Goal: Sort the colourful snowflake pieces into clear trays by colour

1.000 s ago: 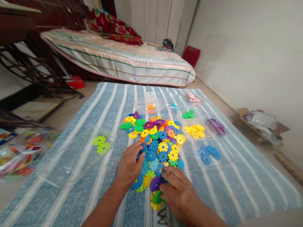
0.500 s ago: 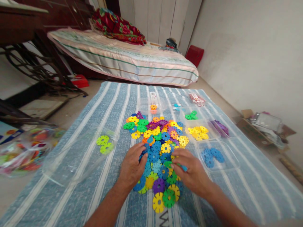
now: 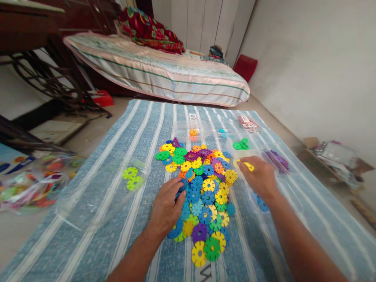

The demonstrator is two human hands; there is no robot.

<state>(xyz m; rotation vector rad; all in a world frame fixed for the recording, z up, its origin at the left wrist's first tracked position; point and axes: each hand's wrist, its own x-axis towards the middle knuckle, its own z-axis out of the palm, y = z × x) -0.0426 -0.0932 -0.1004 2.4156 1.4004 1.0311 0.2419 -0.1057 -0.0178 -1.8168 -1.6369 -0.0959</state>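
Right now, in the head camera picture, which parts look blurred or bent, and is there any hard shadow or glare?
Head view: light is soft and even, with no hard shadows; the pile of discs and the left hand are sharp; the right hand is slightly smeared; the bag of toys at the left edge is blurred; the striped mat fans out from wide-lens distortion.

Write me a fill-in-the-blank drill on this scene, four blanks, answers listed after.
1. The left hand lies flat on the pile of ____ discs.
2. The right hand pinches a ____ disc.
3. Two lime-green discs lie inside a clear ____.
4. The pile rests on a blue-and-white ____ mat.

Missing words: colourful; yellow; bag; striped
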